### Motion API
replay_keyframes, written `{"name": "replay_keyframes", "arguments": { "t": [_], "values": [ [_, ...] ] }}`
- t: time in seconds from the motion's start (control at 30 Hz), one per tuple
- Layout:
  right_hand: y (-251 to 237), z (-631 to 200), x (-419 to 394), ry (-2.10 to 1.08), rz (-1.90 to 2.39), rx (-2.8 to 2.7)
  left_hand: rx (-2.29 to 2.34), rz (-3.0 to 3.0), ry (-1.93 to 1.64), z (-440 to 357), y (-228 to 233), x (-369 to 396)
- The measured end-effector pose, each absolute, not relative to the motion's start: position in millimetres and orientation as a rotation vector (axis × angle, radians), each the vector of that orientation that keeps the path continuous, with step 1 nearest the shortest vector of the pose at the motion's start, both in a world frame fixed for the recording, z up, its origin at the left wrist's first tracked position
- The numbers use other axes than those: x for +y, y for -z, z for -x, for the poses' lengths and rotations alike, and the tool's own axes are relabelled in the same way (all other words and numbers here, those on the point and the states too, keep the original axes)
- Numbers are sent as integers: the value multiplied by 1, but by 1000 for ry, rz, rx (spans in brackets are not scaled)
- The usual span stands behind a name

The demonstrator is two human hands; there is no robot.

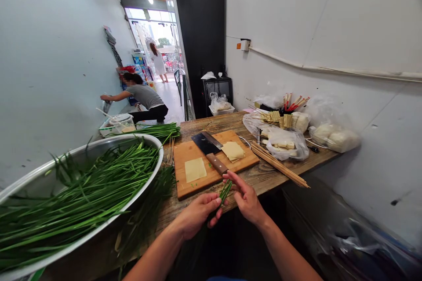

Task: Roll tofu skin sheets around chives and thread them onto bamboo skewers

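Observation:
My left hand [199, 211] is closed around a small bunch of green garlic chives [226, 191], just off the table's front edge. Beside the upper end of that bunch is my right hand [247, 197], its fingers apart and curved near the tips; whether they touch it is hard to tell. In front of both hands, a wooden cutting board [184, 151] carries a cleaver [216, 163] with a brown handle. A single square tofu sheet [195, 170] lies to the cleaver's left, and a stack of tofu sheets [232, 151] to its right.
A large metal basin [161, 151] full of long chives stands at the left. Bamboo skewers [280, 164], bagged food [285, 142] and filled skewers [275, 117] occupy the table's right side. A person [145, 96] squats beyond the table; another [159, 61] stands by the doorway.

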State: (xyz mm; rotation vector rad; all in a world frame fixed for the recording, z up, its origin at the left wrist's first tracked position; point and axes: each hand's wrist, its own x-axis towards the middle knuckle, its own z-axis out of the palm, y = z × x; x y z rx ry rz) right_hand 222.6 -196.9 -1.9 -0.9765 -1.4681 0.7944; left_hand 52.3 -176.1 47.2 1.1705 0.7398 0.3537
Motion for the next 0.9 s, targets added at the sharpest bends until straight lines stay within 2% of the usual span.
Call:
{"name": "replay_keyframes", "arguments": {
  "t": [0.13,0.33,0.53,0.7,0.9],
  "values": [
    [2,-228,-199,-765,1044,-1540,798,-1252,-340,-54,-45,-176],
    [-31,-238,-203,-20,1146,-2114,974,-1634,-366,-47,-45,-167],
    [-51,-219,-199,396,1015,-2539,940,-1869,-262,-34,-73,-162],
    [-58,-219,-188,481,1021,-2626,972,-1961,-261,-31,-84,-161],
    [-85,-238,-176,367,1107,-2587,1103,-2175,-380,-38,-99,-157]
  ]
}}
